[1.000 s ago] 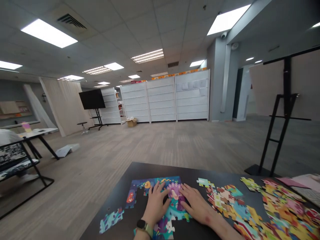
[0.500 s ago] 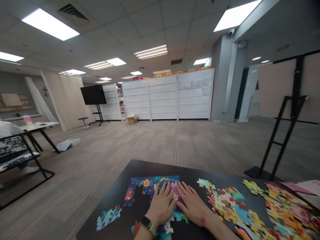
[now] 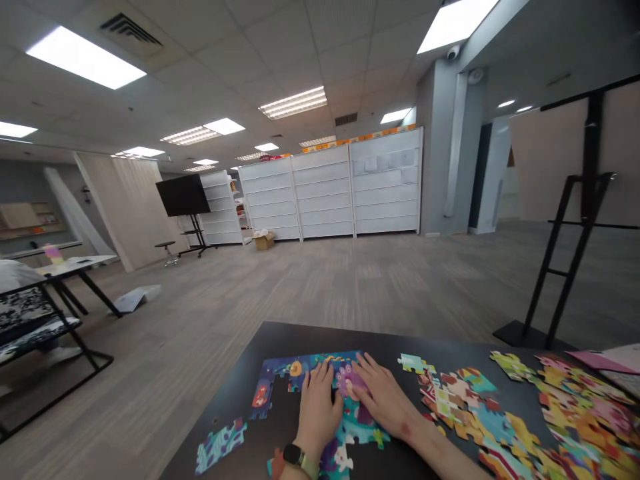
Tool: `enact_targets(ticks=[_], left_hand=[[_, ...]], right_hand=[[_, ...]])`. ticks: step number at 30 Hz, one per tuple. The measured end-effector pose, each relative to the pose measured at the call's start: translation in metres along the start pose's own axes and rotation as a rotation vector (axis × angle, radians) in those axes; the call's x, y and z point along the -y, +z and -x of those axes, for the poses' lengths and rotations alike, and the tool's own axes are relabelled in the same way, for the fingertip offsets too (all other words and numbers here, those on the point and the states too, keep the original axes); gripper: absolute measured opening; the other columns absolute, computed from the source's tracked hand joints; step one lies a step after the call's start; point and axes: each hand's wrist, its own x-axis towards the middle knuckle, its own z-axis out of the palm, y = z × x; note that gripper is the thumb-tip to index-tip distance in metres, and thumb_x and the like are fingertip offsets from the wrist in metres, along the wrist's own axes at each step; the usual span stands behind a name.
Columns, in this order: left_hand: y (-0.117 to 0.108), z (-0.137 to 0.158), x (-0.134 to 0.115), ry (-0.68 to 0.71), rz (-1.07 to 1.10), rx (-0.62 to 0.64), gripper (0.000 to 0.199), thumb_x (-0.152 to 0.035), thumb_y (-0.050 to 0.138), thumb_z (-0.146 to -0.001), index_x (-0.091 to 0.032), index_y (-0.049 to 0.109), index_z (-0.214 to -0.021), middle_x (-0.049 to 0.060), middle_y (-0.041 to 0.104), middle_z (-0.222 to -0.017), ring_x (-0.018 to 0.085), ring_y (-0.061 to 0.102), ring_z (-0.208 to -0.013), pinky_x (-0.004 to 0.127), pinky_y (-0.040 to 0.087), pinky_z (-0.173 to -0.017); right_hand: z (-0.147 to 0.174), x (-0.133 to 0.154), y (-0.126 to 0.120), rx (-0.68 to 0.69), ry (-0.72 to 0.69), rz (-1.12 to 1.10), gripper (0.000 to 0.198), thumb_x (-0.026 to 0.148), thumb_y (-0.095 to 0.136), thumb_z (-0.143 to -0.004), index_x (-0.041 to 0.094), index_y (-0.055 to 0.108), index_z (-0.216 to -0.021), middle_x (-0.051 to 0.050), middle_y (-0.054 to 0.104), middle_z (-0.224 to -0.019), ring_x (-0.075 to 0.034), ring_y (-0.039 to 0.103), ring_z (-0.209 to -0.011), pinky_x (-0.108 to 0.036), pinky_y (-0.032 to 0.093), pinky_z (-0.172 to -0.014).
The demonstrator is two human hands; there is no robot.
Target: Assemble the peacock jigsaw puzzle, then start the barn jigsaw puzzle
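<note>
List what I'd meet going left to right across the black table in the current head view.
Loose teal puzzle section → left hand → right hand → cluster of multicoloured puzzle pieces → larger pile of puzzle pieces.

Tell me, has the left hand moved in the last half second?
Yes. Judged against the purple creature printed on the puzzle, the left hand has shifted left, so its fingers cover less of that creature.
</note>
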Motion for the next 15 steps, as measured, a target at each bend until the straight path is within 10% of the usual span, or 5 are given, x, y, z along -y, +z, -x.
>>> enact_targets(ticks=[15], left_hand=[[-0.002,0.004,-0.01,0.032,-0.058,-0.004,0.048,-0.029,0.04,-0.094,-0.031,0.058,-0.139,0.004,0.042,-0.159,0.031,0.033,-0.148,0.057,0.019,-0.123]], right_hand=[[-0.014,-0.012,0.005,0.011,-0.055,-0.018,0.073,0.061,0.041,-0.095,0.018,0.041,-0.154,-0.013,0.033,-0.163,-0.031,0.024,-0.152,-0.05,0.021,-0.123]])
